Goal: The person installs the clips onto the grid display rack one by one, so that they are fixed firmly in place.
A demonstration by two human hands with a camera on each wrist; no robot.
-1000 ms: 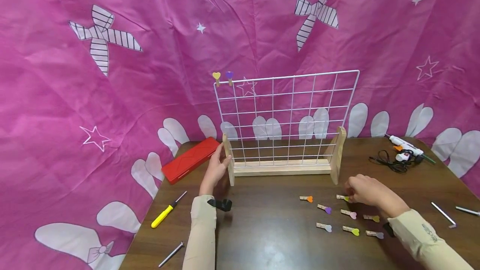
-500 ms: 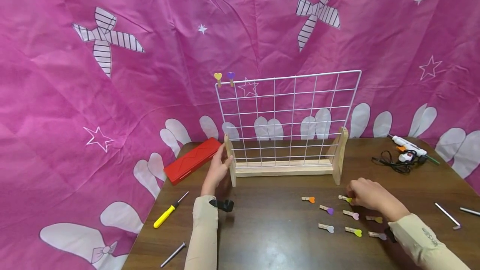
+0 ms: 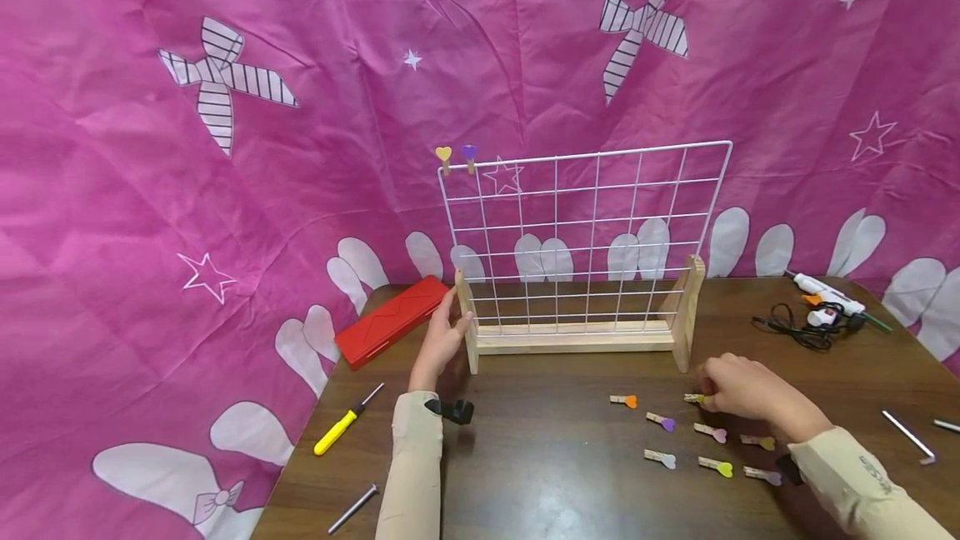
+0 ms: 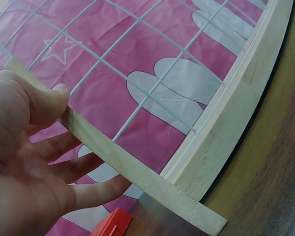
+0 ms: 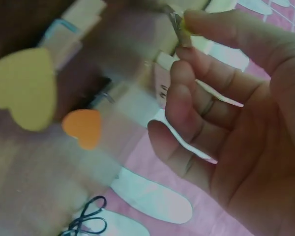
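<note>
On the table stands a white wire grid rack [image 3: 592, 215] with wooden side posts and a wooden base. My left hand [image 3: 441, 338] grips its left wooden post [image 4: 142, 172], thumb on one side and fingertips on the other. At the right, my right hand [image 3: 742, 390] pinches a small wooden clothespin [image 3: 693, 398] with a yellow-green end between thumb and forefinger. Several heart-topped clothespins lie nearby, among them an orange one [image 3: 624, 401], a purple one [image 3: 662, 422] and a pink one [image 3: 711, 433]. A yellow clothespin [image 3: 444, 158] and a purple-heart clothespin [image 3: 470, 158] sit clipped on the grid's top left.
Left of the rack lie a red case [image 3: 392, 322], a yellow-handled screwdriver [image 3: 347, 422] and a metal bolt [image 3: 352, 509]. A glue gun [image 3: 828, 294] with a black cable is at the back right. A metal rod [image 3: 907, 437] lies farther right. Pink cloth hangs behind.
The whole head view has shifted slightly, so everything appears a little farther right. In the right hand's fingers, the yellow-green clothespin has turned somewhat. The left hand stays on the post.
</note>
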